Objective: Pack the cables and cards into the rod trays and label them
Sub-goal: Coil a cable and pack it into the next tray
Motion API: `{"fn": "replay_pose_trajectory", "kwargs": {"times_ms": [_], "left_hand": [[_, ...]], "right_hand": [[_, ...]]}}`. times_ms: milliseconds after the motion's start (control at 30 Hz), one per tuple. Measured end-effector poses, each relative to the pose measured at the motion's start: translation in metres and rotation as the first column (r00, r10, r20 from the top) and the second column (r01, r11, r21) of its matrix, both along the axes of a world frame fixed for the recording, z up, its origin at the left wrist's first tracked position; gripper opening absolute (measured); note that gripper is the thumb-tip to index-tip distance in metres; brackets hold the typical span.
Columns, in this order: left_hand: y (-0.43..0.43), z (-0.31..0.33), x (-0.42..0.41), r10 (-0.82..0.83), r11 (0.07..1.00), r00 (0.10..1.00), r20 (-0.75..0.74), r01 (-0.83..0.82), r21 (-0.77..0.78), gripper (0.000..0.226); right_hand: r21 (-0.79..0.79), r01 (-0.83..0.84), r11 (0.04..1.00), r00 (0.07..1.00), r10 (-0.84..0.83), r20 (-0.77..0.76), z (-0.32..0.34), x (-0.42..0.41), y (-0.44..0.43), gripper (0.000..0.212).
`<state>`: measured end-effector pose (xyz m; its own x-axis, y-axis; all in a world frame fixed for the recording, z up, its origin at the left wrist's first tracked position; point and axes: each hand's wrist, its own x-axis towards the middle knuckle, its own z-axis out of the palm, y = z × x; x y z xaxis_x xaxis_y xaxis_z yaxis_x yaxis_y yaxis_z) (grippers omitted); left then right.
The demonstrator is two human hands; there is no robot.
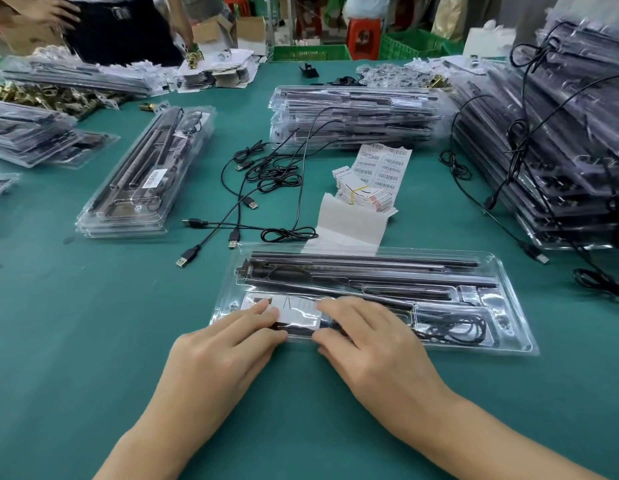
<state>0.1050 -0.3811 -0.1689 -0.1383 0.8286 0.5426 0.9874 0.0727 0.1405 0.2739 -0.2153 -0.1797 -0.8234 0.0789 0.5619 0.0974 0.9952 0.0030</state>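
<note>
Pressing card (297, 311) flat in near-left pocket of rod tray (523, 346) with left hand (228, 344) and right hand (374, 341), fingers straight, gripping nothing. Long axis left-right, near centre; label sheet (384, 166) beyond, nearer right hand.

The left hand (228, 344) and right hand (367, 337) lie flat, side by side, on a clear tray (519, 327). A white card (297, 311) shows between their fingertips. Loose cables (266, 178) and labels (381, 168) lie past the hands on the green table (93, 323)
</note>
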Motion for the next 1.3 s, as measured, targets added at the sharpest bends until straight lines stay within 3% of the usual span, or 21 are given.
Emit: {"fn": "replay_pose_trajectory", "kwargs": {"times_ms": [67,167,233,300,367,467,600,633,733,800,867,1033,1133,1300], "left_hand": [[-0.001,0.002,-0.003,-0.026,0.999,1.0,0.007,0.027,-0.022,0.013],[-0.011,0.007,-0.016,-0.046,0.997,0.996,0.075,0.05,-0.051,0.021],[-0.022,0.008,-0.025,0.109,0.994,0.966,0.236,-0.113,0.006,0.022],[-0.029,0.012,-0.033,0.369,0.913,0.844,0.389,-0.407,0.016,0.013],[-0.027,0.017,-0.041,0.545,0.817,0.66,0.518,-0.557,-0.15,0.007],[-0.013,0.026,-0.047,0.613,0.788,0.516,0.598,-0.447,-0.422,0.012],[0.007,0.037,-0.058,0.647,0.76,0.437,0.624,-0.316,-0.567,0.028],[0.009,0.039,-0.061,0.631,0.774,0.38,0.677,-0.255,-0.579,0.027],[0.01,0.044,-0.063,0.543,0.839,0.099,0.834,-0.041,-0.542,0.031],[0.008,0.043,-0.063,0.506,0.862,-0.006,0.862,-0.007,-0.506,0.034],[0.008,0.044,-0.063,0.491,0.871,-0.032,0.871,0.012,-0.491,0.034],[0.009,0.041,-0.058,0.506,0.862,0.047,0.861,-0.007,-0.506,0.014],[0.008,0.04,-0.056,0.506,0.862,0.069,0.86,-0.016,-0.506,0.018],[0.0,0.04,-0.047,0.421,0.904,-0.117,0.9,-0.031,-0.427,0.014]], "right_hand": [[-0.055,-0.027,0.998,0.999,0.029,0.026,-0.002,-0.002,0.0,0.014],[-0.093,-0.044,0.995,0.995,0.052,0.085,-0.002,-0.005,0.001,0.039],[-0.093,-0.036,0.995,0.991,0.047,0.126,0.0,-0.007,0.001,0.049],[-0.096,-0.033,0.995,0.989,0.046,0.138,0.003,-0.008,-0.001,0.048],[-0.094,-0.026,0.995,0.991,0.038,0.125,0.005,-0.009,-0.003,0.044],[-0.092,-0.006,0.996,0.995,0.016,0.101,0.009,-0.011,-0.003,0.035],[-0.068,-0.001,0.998,0.996,0.007,0.092,0.009,-0.015,-0.001,0.026],[-0.057,0.002,0.998,0.996,0.002,0.085,0.008,-0.015,-0.001,0.027],[-0.054,0.011,0.998,0.999,-0.009,0.041,0.006,-0.013,0.0,0.028],[-0.057,-0.002,0.998,1.0,0.003,0.023,0.006,-0.013,0.0,0.028],[-0.051,-0.022,0.998,1.0,0.023,0.015,0.006,-0.012,-0.001,0.028],[-0.068,-0.028,0.997,0.999,0.029,0.018,0.004,-0.01,-0.001,0.026],[-0.045,-0.035,0.998,0.999,0.036,0.017,0.0,-0.01,-0.001,0.033],[-0.026,-0.038,0.999,0.996,0.035,-0.088,0.001,-0.01,-0.001,0.035]]}}
